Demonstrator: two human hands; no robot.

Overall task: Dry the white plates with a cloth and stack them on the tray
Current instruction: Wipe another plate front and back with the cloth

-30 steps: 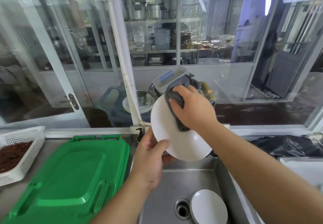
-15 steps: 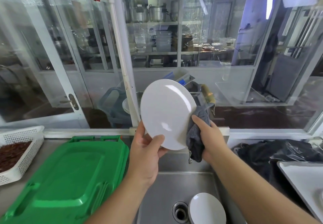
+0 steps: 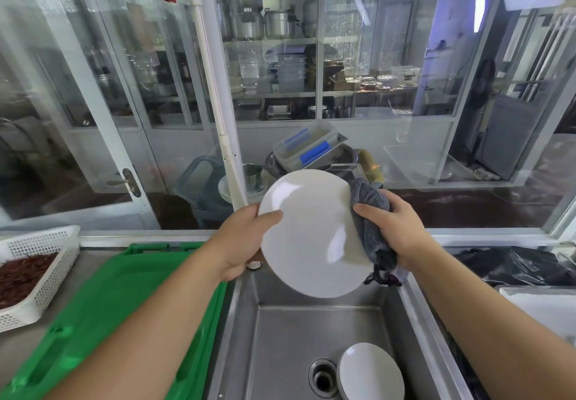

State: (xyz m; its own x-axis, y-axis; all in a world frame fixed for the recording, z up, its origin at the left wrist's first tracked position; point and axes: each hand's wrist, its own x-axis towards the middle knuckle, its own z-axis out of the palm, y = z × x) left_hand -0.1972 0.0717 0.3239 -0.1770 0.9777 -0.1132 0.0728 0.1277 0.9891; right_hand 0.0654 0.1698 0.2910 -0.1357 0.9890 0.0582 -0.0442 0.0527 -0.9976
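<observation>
A white plate (image 3: 311,231) is held upright over the steel sink (image 3: 280,331), its face toward me. My left hand (image 3: 240,240) grips its left rim, thumb on the front. My right hand (image 3: 396,231) clutches a grey cloth (image 3: 371,222) against the plate's right rim, the cloth wrapping round the edge. Another white plate (image 3: 371,371) lies in the sink bottom beside the drain (image 3: 322,378). A white tray (image 3: 542,309) shows at the right edge.
A green plastic lid (image 3: 103,315) covers the counter left of the sink. A white basket (image 3: 40,275) of dark red bits stands at the far left. Black plastic (image 3: 511,265) lies at the right. A glass window wall (image 3: 311,87) rises directly behind the sink.
The cloth went from wiping the plate's face to its right rim. The plate turned to face me and shifted slightly right and down, both hands still holding it.
</observation>
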